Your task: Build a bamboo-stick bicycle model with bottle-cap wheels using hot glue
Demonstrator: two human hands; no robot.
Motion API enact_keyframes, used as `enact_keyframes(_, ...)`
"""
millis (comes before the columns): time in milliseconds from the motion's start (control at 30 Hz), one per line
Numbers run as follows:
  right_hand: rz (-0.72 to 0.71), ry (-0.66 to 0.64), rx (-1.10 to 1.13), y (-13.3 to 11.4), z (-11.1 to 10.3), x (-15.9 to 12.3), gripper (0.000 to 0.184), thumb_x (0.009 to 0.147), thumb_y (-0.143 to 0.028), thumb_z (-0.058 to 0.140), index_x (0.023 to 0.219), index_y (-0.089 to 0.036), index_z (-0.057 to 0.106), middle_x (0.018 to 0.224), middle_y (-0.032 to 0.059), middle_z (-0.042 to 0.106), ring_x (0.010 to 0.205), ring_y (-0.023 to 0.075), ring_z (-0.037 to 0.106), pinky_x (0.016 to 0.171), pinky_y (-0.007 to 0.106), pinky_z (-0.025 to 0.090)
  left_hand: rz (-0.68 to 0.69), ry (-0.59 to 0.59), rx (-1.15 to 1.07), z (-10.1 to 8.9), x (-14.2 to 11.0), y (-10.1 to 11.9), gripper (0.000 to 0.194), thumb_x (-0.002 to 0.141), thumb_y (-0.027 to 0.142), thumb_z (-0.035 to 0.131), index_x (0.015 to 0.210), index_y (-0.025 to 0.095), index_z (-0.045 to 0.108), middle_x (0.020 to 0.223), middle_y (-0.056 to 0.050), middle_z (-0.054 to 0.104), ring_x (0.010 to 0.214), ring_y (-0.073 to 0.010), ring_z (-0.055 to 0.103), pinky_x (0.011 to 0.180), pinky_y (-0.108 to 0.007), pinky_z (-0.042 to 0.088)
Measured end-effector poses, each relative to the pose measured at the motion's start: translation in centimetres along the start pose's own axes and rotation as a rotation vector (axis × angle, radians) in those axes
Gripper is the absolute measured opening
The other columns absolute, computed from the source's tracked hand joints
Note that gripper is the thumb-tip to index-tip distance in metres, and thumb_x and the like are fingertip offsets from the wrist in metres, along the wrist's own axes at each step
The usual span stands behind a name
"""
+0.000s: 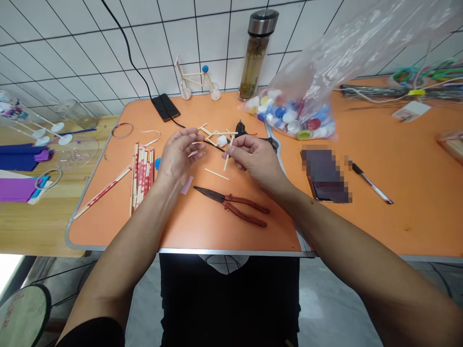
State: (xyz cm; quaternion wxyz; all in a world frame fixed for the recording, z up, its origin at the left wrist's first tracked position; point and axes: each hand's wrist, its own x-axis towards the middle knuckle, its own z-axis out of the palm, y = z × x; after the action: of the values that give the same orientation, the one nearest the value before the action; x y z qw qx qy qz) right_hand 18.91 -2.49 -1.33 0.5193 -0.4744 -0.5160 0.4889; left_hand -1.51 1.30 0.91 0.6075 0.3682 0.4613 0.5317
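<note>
My right hand [255,156] pinches a small frame of thin wooden sticks [219,133] between thumb and fingers, above the table. One stick of it points down past the fingertips. To its left, my left hand [182,155] has its fingers apart and lightly curled, with nothing visibly in them. A loose short stick [217,174] lies on the table below the hands. Closer to me rest long-nose pliers [231,202] with reddish handles. Behind the frame are a white plastic piece [221,140] and a black tool [240,128], perhaps a glue gun, partly covered by my right hand.
Paper-wrapped chopsticks [143,176] lie left on the orange table [289,231]. Along the back stand a stick model with wheels [195,79], a tea bottle [256,58] and a bag of bottle caps [296,113]. A phone [321,173] and pen [372,184] lie right.
</note>
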Motion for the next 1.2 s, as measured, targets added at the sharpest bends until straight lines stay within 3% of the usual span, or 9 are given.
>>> enact_keyframes(133,-0.044,0.001,-0.083,-0.1,0.3,-0.3,0.012,0.087,-0.030,0.080,0.086,-0.023,0.070,0.088,0.0035,0.075,0.074,0.0153,0.058,0.068,0.030,0.045,0.113,-0.046,0.174,-0.1,-0.3,0.6,0.027,0.087,0.040,0.092,0.098,0.025,0.072,0.098,-0.002,0.082,0.080,-0.0148,0.076,0.071,-0.024,0.059)
enact_keyframes(267,-0.123,0.022,-0.193,-0.1,0.4,-0.4,0.009,0.090,-0.030,0.077,0.088,-0.022,0.073,0.084,0.0020,0.070,0.075,0.0166,0.059,0.069,0.032,0.045,0.133,-0.093,0.271,0.4,-1.0,0.3,0.025,0.084,0.036,0.093,0.099,0.024,0.077,0.097,-0.003,0.082,0.082,-0.0150,0.074,0.070,-0.023,0.057)
enact_keyframes(567,-0.208,0.048,-0.354,0.0,0.1,-0.6,0.023,0.096,-0.043,0.080,0.086,-0.022,0.076,0.075,0.0021,0.065,0.072,0.0179,0.054,0.067,0.034,0.040,0.133,-0.155,0.303,0.6,-1.2,0.0,0.019,0.081,0.030,0.094,0.088,0.021,0.078,0.087,-0.002,0.080,0.075,-0.0130,0.069,0.069,-0.023,0.055)
enact_keyframes(700,-0.230,0.046,-0.390,-0.1,0.1,-0.6,0.020,0.097,-0.039,0.079,0.086,-0.022,0.078,0.072,0.0015,0.064,0.070,0.0174,0.052,0.066,0.034,0.037,0.167,-0.159,0.318,0.7,-1.2,-0.2,0.015,0.084,0.027,0.093,0.084,0.020,0.079,0.077,0.000,0.073,0.070,-0.0112,0.063,0.067,-0.023,0.051)
enact_keyframes(900,-0.273,0.035,-0.421,-0.1,0.0,-0.7,0.013,0.096,-0.027,0.074,0.085,-0.021,0.078,0.071,0.0003,0.063,0.070,0.0166,0.052,0.068,0.035,0.037,0.162,-0.149,0.318,0.8,-1.3,-0.1,0.013,0.083,0.025,0.091,0.079,0.020,0.079,0.077,-0.001,0.073,0.070,-0.0116,0.061,0.066,-0.023,0.050)
enact_keyframes(1200,-0.308,0.022,-0.479,0.3,-0.2,-0.6,0.013,0.096,-0.025,0.074,0.085,-0.021,0.080,0.076,0.0015,0.070,0.071,0.0173,0.054,0.070,0.036,0.037,0.154,-0.132,0.363,0.7,-1.4,-0.1,0.016,0.082,0.027,0.090,0.076,0.020,0.077,0.075,-0.001,0.070,0.068,-0.0117,0.059,0.065,-0.024,0.049)
